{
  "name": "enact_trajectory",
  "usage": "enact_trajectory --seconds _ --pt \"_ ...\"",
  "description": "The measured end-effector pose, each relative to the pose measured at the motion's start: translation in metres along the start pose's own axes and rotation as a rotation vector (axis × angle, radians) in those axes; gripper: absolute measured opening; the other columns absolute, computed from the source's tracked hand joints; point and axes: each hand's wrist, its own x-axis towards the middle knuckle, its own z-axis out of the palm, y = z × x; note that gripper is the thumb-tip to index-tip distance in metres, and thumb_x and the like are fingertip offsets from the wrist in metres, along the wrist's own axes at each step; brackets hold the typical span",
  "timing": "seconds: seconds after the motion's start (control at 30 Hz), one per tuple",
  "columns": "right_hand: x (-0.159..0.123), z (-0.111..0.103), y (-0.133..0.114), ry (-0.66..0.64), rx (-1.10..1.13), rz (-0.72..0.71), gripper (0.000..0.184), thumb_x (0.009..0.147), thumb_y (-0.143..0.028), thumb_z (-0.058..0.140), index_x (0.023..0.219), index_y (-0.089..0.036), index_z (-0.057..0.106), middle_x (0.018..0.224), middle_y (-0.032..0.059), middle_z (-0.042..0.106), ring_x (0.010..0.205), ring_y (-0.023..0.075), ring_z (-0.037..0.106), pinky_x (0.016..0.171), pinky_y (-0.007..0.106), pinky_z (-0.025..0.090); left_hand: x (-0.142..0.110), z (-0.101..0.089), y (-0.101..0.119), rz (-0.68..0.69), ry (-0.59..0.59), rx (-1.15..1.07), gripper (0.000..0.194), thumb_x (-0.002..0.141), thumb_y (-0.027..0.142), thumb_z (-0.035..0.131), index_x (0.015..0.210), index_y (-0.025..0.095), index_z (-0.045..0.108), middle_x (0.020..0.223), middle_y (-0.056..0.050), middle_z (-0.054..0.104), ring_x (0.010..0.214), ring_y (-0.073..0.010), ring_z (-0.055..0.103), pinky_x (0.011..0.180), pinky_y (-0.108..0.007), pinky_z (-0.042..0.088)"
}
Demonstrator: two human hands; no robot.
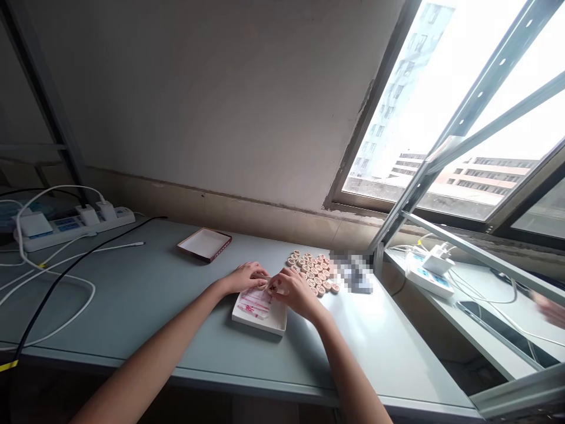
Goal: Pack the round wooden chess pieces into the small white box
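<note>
In the head view a shallow white box point(282, 330) lies on the desk, and a clear plastic bag with red print point(256, 305) is inside it. My right hand point(293, 288) reaches over the box's right side, fingers closed around a round wooden Chinese chess piece point(273, 289). At the far left of the box is my left hand point(244, 278), fingers bent inward and close to the right fingertips; what they grip is hidden. Several more Chinese chess pieces point(315, 272) lie grouped beyond my right hand, characters showing on many.
A box lid point(205, 242) lies inside-up at the back left. Power strips with chargers stand at left point(75, 227) and on the right-hand desk point(426, 274). Cables cross the left side. A blurred patch point(353, 272) hides something beside the pieces. Another person's hand point(547, 307) shows at far right.
</note>
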Motion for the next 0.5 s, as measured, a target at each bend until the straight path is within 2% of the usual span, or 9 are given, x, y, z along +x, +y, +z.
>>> enact_trajectory --seconds 0.13,0.23,0.3,0.4,0.5 --pt "-0.001 0.015 -0.011 0.011 -0.026 0.0 0.022 0.082 -0.018 0.055 0.103 -0.024 0.053 0.097 0.0022 0.057 0.093 0.0175 0.053 0.082 0.032 0.036 0.001 -0.002 0.001 -0.034 -0.002 -0.012 0.044 0.086 0.055 0.036 0.097 0.023 0.064 0.095 -0.003 0.056 0.09 -0.0187 0.054 0.081 -0.027 0.04" --pt "-0.001 0.009 -0.007 0.05 -0.01 0.063 0.026 0.082 -0.016 0.048 0.107 -0.022 0.047 0.102 0.0037 0.056 0.09 0.0173 0.053 0.082 0.033 0.036 0.0 -0.003 0.008 -0.059 -0.002 0.029 0.052 0.086 0.06 0.029 0.098 0.024 0.064 0.094 -0.003 0.056 0.09 -0.0195 0.054 0.081 -0.029 0.04" --pt "0.0 0.002 0.001 0.086 -0.039 0.129 0.027 0.082 -0.013 0.043 0.107 -0.023 0.049 0.108 0.0048 0.055 0.094 0.0181 0.052 0.08 0.033 0.036 0.0 0.0 0.015 -0.052 0.021 0.09 0.048 0.082 0.063 0.037 0.098 0.027 0.064 0.096 -0.003 0.056 0.093 -0.0206 0.053 0.084 -0.03 0.039" --pt "0.002 -0.002 0.016 0.187 -0.216 0.277 0.035 0.083 -0.013 0.04 0.114 -0.025 0.05 0.123 0.007 0.049 0.11 0.0227 0.045 0.085 0.038 0.033 0.001 0.007 0.023 -0.05 0.066 0.169 0.037 0.075 0.057 0.054 0.096 0.028 0.065 0.099 -0.002 0.057 0.094 -0.0211 0.053 0.083 -0.029 0.039" --pt "0.004 0.003 0.027 0.146 -0.371 0.318 0.034 0.084 -0.021 0.047 0.118 -0.027 0.052 0.127 0.0079 0.049 0.117 0.0267 0.039 0.091 0.045 0.027 0.004 0.012 0.027 -0.045 0.081 0.159 0.028 0.074 0.047 0.059 0.093 0.027 0.065 0.097 -0.001 0.058 0.095 -0.0206 0.053 0.08 -0.027 0.04"
